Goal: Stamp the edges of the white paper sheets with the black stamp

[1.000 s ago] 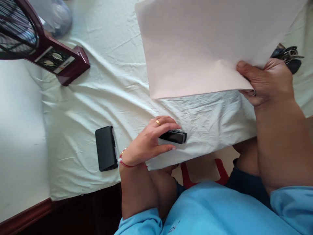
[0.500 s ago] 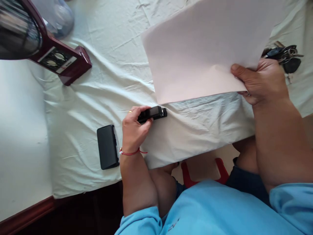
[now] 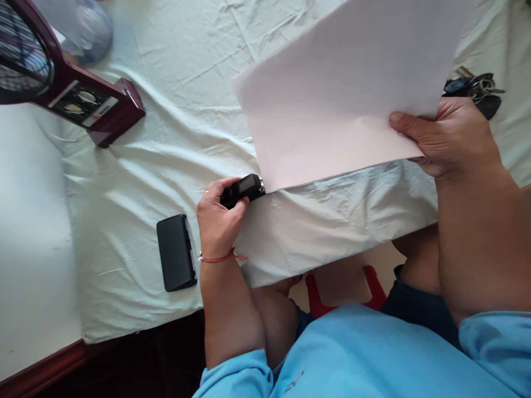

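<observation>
A black stapler is gripped by my left hand, thumb on its near side and fingers on the far side. Its metal-tipped jaw end points right and meets the lower left corner of the white paper sheets. Whether the corner lies between the jaws cannot be made out. My right hand pinches the lower right edge of the sheets, thumb on top and fingers mostly hidden underneath. The sheets are tilted above the cloth-covered table.
A black phone lies left of my left wrist. At the upper left are a maroon electric racket and a clear plastic container. Keys lie beyond my right hand. A red stool is below the table's edge.
The paper's lower left corner has come down and left to the stapler's jaw end, where a small gap showed before. The view has shifted slightly.
</observation>
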The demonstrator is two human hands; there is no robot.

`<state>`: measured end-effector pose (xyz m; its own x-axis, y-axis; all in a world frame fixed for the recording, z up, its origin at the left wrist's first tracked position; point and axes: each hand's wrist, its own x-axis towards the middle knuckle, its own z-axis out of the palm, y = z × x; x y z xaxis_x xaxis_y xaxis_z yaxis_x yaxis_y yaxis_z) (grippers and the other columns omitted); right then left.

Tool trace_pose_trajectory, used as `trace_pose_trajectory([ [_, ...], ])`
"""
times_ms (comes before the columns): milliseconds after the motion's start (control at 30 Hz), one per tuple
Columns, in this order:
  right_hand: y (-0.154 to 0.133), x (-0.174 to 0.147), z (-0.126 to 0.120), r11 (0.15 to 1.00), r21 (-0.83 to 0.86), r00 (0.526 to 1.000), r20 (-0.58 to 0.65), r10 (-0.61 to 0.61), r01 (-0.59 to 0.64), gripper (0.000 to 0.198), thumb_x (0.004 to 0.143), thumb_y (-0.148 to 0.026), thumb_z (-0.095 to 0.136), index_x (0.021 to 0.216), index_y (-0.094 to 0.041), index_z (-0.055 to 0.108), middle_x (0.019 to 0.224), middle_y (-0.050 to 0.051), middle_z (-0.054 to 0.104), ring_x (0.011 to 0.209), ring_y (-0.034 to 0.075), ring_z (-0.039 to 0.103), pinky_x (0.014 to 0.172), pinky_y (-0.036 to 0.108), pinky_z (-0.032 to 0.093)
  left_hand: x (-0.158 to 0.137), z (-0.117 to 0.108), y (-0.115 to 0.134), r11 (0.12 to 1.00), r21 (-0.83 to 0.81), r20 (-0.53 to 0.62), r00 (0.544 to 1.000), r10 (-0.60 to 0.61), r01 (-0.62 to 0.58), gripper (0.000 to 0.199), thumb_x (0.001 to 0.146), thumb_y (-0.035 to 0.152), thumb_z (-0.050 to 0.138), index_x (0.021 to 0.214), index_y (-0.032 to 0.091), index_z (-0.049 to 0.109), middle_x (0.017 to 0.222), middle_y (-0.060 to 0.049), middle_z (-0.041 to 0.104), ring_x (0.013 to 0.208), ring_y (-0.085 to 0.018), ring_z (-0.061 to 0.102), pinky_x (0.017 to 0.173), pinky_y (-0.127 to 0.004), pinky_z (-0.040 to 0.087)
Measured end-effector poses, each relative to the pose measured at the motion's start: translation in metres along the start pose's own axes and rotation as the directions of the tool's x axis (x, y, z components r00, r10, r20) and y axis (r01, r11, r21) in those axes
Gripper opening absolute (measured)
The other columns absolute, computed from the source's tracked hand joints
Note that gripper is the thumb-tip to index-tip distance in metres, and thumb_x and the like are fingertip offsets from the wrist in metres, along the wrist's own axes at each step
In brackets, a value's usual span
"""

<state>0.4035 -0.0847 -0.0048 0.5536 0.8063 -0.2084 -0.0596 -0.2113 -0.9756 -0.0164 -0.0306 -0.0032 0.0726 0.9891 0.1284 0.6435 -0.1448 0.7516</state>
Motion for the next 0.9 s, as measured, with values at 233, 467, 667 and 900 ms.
trace_pose_trajectory([
  [233,-0.003,-0.005,0.002,1.0,0.013,0.999,0.054,-0.005,0.004,0.032,0.08,-0.033,0.112,0.094,-0.017,0.087,0.101,0.003,0.088,0.077,0.011,0.077,0.066,0.028,0.069,-0.001,0.002,0.01,0.991,-0.133,0.051,0.998,0.039,-0.032,0.037,0.089,0.043,0.087,0.12,0.023,0.09,0.118,-0.008,0.086,0.117,-0.03,0.078,0.11,-0.044,0.058],
  [467,-0.008,-0.008,0.004,1.0,-0.019,0.998,0.066,-0.005,0.006,0.03,0.08,-0.034,0.112,0.092,-0.018,0.089,0.102,0.003,0.09,0.08,0.009,0.079,0.065,0.022,0.064,-0.003,0.005,0.011,0.993,-0.121,0.048,0.999,0.005,0.001,0.031,0.094,0.045,0.089,0.116,0.023,0.091,0.115,-0.008,0.087,0.113,-0.03,0.077,0.106,-0.044,0.055],
  [667,-0.007,-0.009,0.005,0.998,-0.068,0.999,0.045,0.004,-0.001,0.023,0.085,-0.028,0.108,0.091,-0.018,0.089,0.098,0.003,0.088,0.075,0.008,0.076,0.068,0.025,0.066,-0.003,0.001,0.011,0.992,-0.127,0.089,0.996,0.001,0.011,0.03,0.094,0.045,0.089,0.114,0.023,0.092,0.111,-0.008,0.086,0.108,-0.03,0.077,0.102,-0.046,0.055],
  [900,-0.002,-0.005,0.0,0.995,-0.101,0.998,0.056,-0.011,0.017,0.031,0.082,-0.039,0.11,0.094,-0.019,0.09,0.106,0.005,0.09,0.082,0.013,0.08,0.071,0.031,0.07,-0.005,0.001,0.013,0.997,-0.041,0.122,0.99,0.067,-0.063,0.023,0.094,0.044,0.089,0.108,0.026,0.092,0.113,-0.009,0.086,0.114,-0.034,0.077,0.107,-0.05,0.057],
])
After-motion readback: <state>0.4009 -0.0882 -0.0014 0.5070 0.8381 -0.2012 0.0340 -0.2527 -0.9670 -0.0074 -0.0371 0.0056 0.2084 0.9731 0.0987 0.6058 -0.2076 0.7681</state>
